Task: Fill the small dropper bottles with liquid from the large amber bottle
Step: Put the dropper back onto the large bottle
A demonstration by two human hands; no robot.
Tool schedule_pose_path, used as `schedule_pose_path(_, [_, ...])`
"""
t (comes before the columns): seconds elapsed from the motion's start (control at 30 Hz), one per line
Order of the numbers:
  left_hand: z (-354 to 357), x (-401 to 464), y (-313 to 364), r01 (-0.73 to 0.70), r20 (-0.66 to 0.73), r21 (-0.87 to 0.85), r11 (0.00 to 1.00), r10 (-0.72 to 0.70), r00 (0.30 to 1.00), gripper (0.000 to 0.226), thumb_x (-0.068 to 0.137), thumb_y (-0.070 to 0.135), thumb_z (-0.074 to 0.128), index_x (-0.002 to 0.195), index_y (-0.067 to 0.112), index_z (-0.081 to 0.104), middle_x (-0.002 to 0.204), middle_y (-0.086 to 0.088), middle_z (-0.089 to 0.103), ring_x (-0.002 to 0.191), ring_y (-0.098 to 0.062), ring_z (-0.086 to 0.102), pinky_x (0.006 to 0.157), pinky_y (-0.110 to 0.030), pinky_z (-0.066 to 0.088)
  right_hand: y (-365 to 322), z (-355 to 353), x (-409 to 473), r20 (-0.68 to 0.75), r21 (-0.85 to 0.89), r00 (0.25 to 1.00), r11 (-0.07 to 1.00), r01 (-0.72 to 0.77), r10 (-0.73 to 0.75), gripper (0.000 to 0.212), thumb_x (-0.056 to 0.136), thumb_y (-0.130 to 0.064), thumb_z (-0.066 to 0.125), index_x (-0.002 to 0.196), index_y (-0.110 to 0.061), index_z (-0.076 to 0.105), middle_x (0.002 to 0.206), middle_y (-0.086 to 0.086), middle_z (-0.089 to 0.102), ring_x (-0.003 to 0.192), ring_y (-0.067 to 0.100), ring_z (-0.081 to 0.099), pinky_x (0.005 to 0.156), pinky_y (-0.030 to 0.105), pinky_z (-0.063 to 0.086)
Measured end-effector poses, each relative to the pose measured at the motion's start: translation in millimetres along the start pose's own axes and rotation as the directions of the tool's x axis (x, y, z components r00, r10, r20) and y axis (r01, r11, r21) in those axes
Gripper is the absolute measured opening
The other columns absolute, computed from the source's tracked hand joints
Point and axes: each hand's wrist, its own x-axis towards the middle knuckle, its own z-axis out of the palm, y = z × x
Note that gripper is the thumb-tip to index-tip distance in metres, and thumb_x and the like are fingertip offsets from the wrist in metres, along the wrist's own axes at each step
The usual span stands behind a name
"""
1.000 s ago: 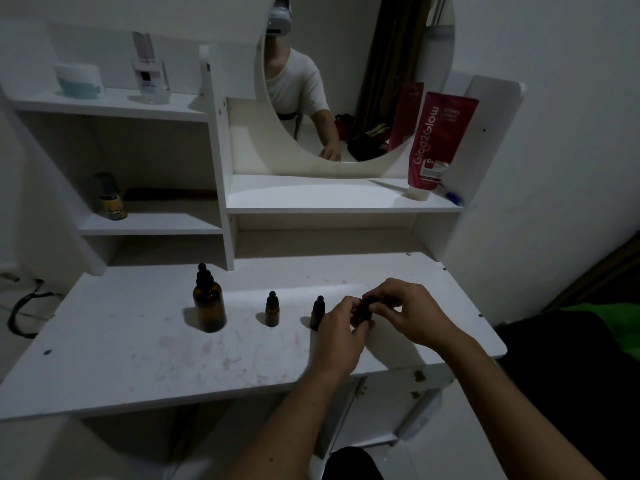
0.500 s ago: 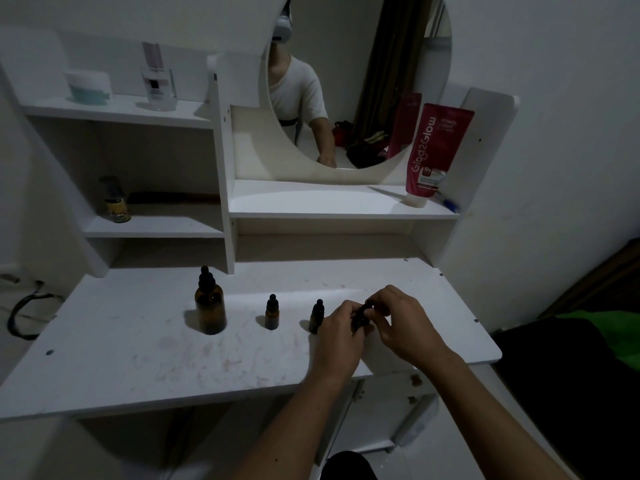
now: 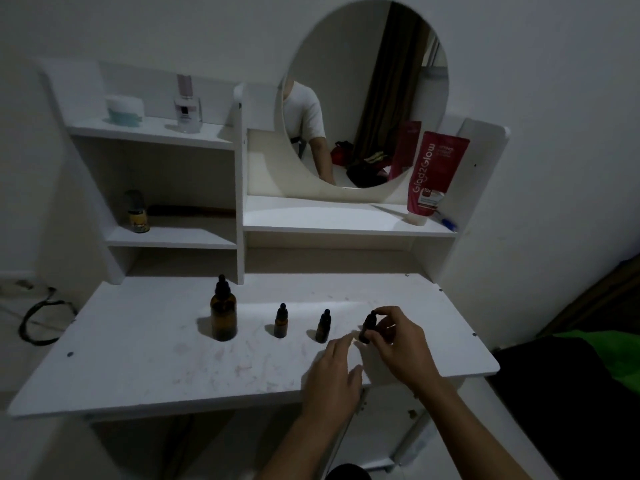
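The large amber bottle (image 3: 223, 313) with a black dropper cap stands on the white vanity table (image 3: 145, 368), left of centre. Two small dropper bottles stand capped to its right: one (image 3: 281, 322) and another (image 3: 323, 326). A third small dropper bottle (image 3: 367, 328) stands furthest right, and my right hand (image 3: 398, 341) grips it around its cap and body. My left hand (image 3: 332, 372) hovers just in front of it, fingers apart, holding nothing.
Shelves behind hold a jar (image 3: 124, 110), a perfume bottle (image 3: 188, 107), a small tin (image 3: 138, 213) and a red tube (image 3: 433, 174) beside a round mirror (image 3: 363, 91). The table's right edge (image 3: 491, 362) lies close to my right hand. A cable (image 3: 38, 320) lies on the floor at left.
My left hand has let go of the third small bottle and drawn back toward me. The right hand now holds that bottle alone, standing on the table. The camera has tilted up.
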Motion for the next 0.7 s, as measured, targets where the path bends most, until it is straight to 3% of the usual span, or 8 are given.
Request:
schedule_pose_path(0.1, [-24.9, -14.2, -14.3, 0.014, 0.045, -0.071, 0.997, -0.011, 0.999, 0.05, 0.1, 0.036, 0.064, 0.146, 0.04, 0.045, 0.149, 0.02, 0.05, 0.134, 0.0, 0.048, 0.11, -0.023, 0.042, -9.6, -0.7, -6.2, -0.115, 0.003, 0.991, 0.998, -0.063, 0.063, 0.058, 0.087, -0.032, 0.082, 0.136, -0.022, 0.053, 0.095, -0.005, 0.066, 0.081, 0.004, 0.065, 0.074, 0.027, 0.058])
schedule_pose_path(0.23, [-70.3, -24.5, -34.2, 0.018, 0.03, -0.085, 0.996, -0.016, 0.999, 0.037, 0.096, 0.038, 0.07, 0.131, 0.041, 0.058, 0.123, 0.026, 0.063, 0.107, 0.014, 0.057, 0.077, 0.0, 0.043, -39.0, -1.0, -14.1, -0.296, 0.064, 0.953, 0.997, -0.038, 0.056, 0.055, 0.089, -0.029, 0.08, 0.136, -0.025, 0.051, 0.1, -0.003, 0.062, 0.081, 0.006, 0.06, 0.068, 0.013, 0.045])
schedule_pose_path(0.37, [-117.8, -28.8, -56.7, 0.071, -0.097, -0.188, 0.98, -0.09, 0.991, 0.023, 0.093, 0.03, 0.075, 0.115, 0.03, 0.068, 0.095, 0.016, 0.07, 0.09, 0.009, 0.064, 0.073, -0.008, 0.053, -79.9, 16.6, -18.3, -0.274, 0.139, 0.961, 0.987, 0.082, -0.041, 0.044, 0.092, -0.024, 0.077, 0.131, -0.025, 0.056, 0.099, -0.006, 0.061, 0.081, 0.006, 0.061, 0.069, 0.012, 0.045])
schedule_pose_path(0.47, [-148.1, -30.0, -71.9, 0.125, -0.21, -0.226, 0.966, -0.174, 0.962, 0.015, 0.091, 0.026, 0.077, 0.103, 0.025, 0.07, 0.076, 0.006, 0.068, 0.076, -0.002, 0.065, 0.064, -0.012, 0.052, -102.5, 36.3, -16.3, -0.223, 0.147, 0.967, 0.976, 0.161, -0.126, 0.04, 0.093, -0.023, 0.075, 0.129, -0.027, 0.058, 0.102, -0.01, 0.06, 0.088, 0.002, 0.06, 0.072, 0.01, 0.046])
schedule_pose_path(0.6, [-169.1, -26.5, -89.9, 0.154, -0.328, -0.229, 0.961, -0.225, 0.917, 0.02, 0.086, 0.025, 0.082, 0.093, 0.025, 0.063, 0.077, 0.004, 0.064, 0.073, -0.007, 0.063, 0.06, -0.012, 0.049, -129.2, 59.1, -16.3, -0.167, 0.174, 0.968, 0.961, 0.217, -0.188, 0.033, 0.094, -0.023, 0.074, 0.124, -0.025, 0.062, 0.103, -0.011, 0.059, 0.084, 0.002, 0.06, 0.069, 0.012, 0.048])
schedule_pose_path(0.7, [-178.3, -19.7, -106.0, 0.165, -0.376, -0.251, 0.954, -0.253, 0.891, 0.035, 0.08, 0.027, 0.087, 0.102, 0.025, 0.06, 0.093, 0.006, 0.065, 0.082, -0.01, 0.065, 0.062, -0.009, 0.05, -149.1, 75.4, -17.7, -0.149, 0.182, 0.956, 0.944, 0.277, -0.252, 0.03, 0.094, -0.023, 0.074, 0.121, -0.027, 0.063, 0.104, -0.012, 0.059, 0.089, -0.001, 0.059, 0.072, 0.01, 0.046])
